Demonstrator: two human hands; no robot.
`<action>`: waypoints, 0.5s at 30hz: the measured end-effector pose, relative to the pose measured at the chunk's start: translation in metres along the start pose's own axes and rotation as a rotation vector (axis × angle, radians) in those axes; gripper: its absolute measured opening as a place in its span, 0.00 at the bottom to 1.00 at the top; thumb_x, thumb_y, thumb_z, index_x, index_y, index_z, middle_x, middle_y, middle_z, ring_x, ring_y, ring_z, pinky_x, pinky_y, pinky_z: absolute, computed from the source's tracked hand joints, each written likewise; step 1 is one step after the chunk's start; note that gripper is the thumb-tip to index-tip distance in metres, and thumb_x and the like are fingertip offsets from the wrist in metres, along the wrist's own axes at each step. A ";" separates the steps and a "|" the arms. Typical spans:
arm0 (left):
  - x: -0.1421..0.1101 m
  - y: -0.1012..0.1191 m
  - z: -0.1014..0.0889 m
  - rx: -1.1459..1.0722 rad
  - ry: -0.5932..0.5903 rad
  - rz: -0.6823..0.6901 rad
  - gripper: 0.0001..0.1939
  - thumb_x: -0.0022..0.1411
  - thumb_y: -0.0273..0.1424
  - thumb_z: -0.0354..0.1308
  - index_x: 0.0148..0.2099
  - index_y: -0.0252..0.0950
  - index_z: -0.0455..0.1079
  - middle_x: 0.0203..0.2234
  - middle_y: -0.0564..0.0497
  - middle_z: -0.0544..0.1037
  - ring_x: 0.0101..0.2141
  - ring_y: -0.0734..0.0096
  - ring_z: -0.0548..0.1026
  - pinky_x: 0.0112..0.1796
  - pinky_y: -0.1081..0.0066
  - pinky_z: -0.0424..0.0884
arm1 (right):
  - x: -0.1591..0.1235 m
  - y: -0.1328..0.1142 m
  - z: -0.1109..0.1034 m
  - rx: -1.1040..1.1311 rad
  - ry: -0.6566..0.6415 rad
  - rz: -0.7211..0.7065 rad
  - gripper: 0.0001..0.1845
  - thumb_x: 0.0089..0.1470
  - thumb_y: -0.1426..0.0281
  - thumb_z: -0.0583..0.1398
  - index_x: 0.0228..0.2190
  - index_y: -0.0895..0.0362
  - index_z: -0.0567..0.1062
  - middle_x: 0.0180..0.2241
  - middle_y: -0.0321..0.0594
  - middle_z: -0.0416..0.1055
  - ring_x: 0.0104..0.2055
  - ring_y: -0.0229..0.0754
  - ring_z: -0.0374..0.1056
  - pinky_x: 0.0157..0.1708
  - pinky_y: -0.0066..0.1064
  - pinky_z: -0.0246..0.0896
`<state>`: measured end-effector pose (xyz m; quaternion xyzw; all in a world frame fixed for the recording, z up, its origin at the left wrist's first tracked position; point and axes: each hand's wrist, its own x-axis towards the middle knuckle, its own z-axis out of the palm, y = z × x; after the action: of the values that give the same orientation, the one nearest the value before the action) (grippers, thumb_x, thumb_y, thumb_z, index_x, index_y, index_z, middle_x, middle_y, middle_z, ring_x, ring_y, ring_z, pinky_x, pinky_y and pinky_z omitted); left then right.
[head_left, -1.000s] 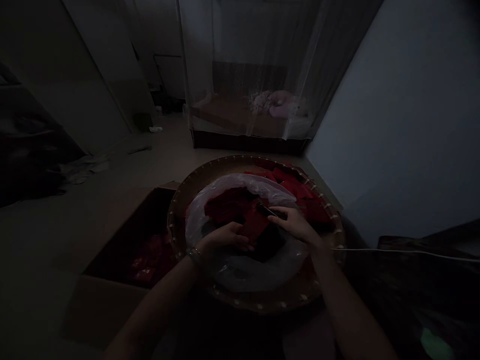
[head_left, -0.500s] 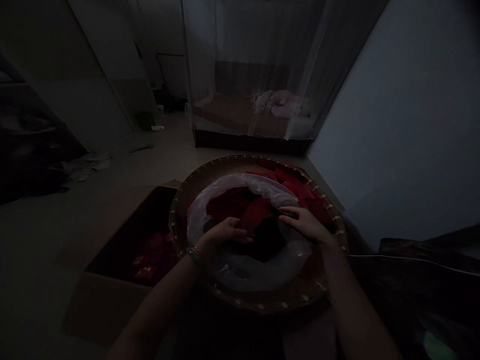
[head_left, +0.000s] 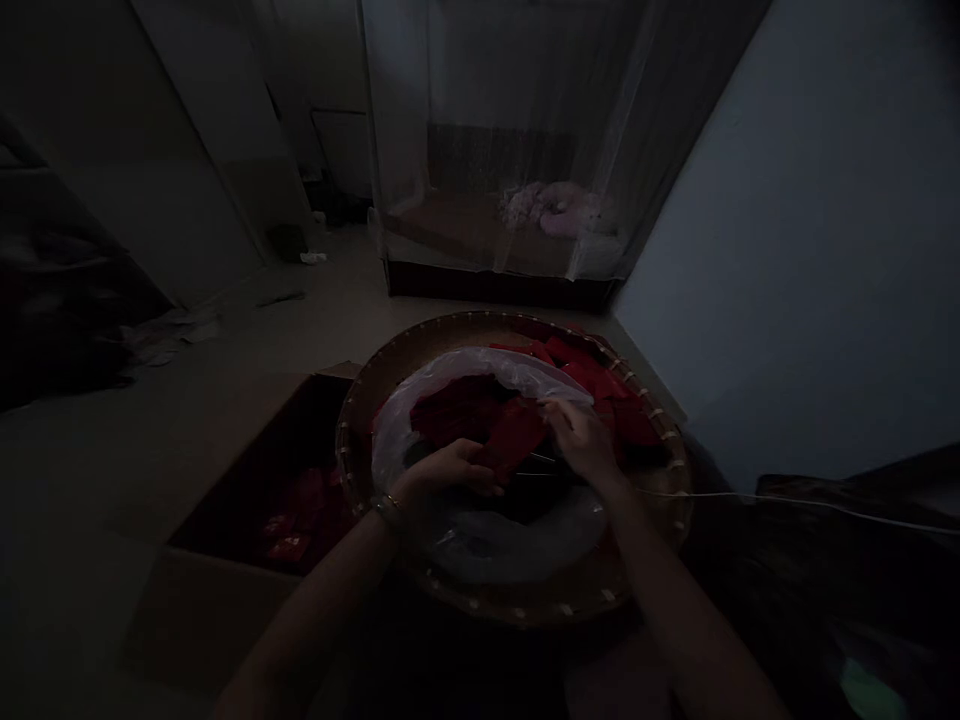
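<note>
Piece, red (head_left: 516, 432), one, flat-looking: held up over the mouth of a pale plastic bag (head_left: 491, 555), between both hands. Left hand (head_left: 448, 468): closed on the near left end, thumb uppermost. Right hand (head_left: 581, 435): fingers bent at the far right end; pinched on the piece or merely touching, impossible to tell in such dim light. Thin pale lines (head_left: 536, 474), two, just below the right fingers; nature unclear.

Step in hand, by judgement: two-handed handling of a single piece, left as support, right at work along the far edge. For any further move: steady left hold, fine fingertip control on the right, due care around the thin lines.

Edges: soft, crumpled ring of plastic around the hands, liable to snag at the wrists. Beyond, raised rim of a round woven tray (head_left: 521, 614), bound at intervals. More red pieces (head_left: 596, 378) spread along the far right part of the tray, close beyond the right hand; dark red pile (head_left: 454, 408) inside the bag, just past the left fingers.

Open room: most generous straight up; at far left, a bare woven strip between bag and rim. Left of the tray, open cardboard box (head_left: 217, 600) with red packets (head_left: 289, 545) low inside. Far right, pale wall (head_left: 825, 250), well apart from the hands.
</note>
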<state>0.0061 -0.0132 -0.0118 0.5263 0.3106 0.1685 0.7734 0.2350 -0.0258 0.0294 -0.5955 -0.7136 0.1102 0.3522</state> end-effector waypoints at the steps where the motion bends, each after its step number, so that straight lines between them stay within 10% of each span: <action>1: -0.001 0.001 0.001 0.019 -0.025 -0.013 0.22 0.45 0.35 0.69 0.41 0.29 0.71 0.34 0.43 0.79 0.31 0.66 0.79 0.33 0.72 0.73 | 0.001 -0.007 0.002 -0.005 0.018 -0.023 0.19 0.58 0.56 0.50 0.37 0.54 0.75 0.33 0.39 0.76 0.35 0.42 0.70 0.33 0.29 0.60; 9: -0.004 0.003 0.003 0.083 -0.087 -0.041 0.20 0.47 0.37 0.67 0.41 0.29 0.72 0.32 0.44 0.79 0.32 0.66 0.79 0.34 0.71 0.73 | -0.004 -0.019 0.014 0.035 0.104 -0.086 0.23 0.57 0.53 0.51 0.19 0.56 0.68 0.19 0.36 0.66 0.23 0.38 0.63 0.27 0.28 0.54; 15: -0.003 0.007 0.000 -0.119 0.087 0.160 0.20 0.44 0.35 0.69 0.38 0.29 0.71 0.28 0.45 0.79 0.28 0.66 0.78 0.31 0.71 0.73 | 0.002 -0.008 0.006 0.466 0.107 0.239 0.30 0.57 0.49 0.43 0.31 0.56 0.73 0.20 0.36 0.68 0.19 0.37 0.63 0.18 0.27 0.55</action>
<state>0.0046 -0.0125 -0.0042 0.4949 0.2903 0.2705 0.7730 0.2245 -0.0249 0.0303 -0.5833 -0.5739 0.2808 0.5015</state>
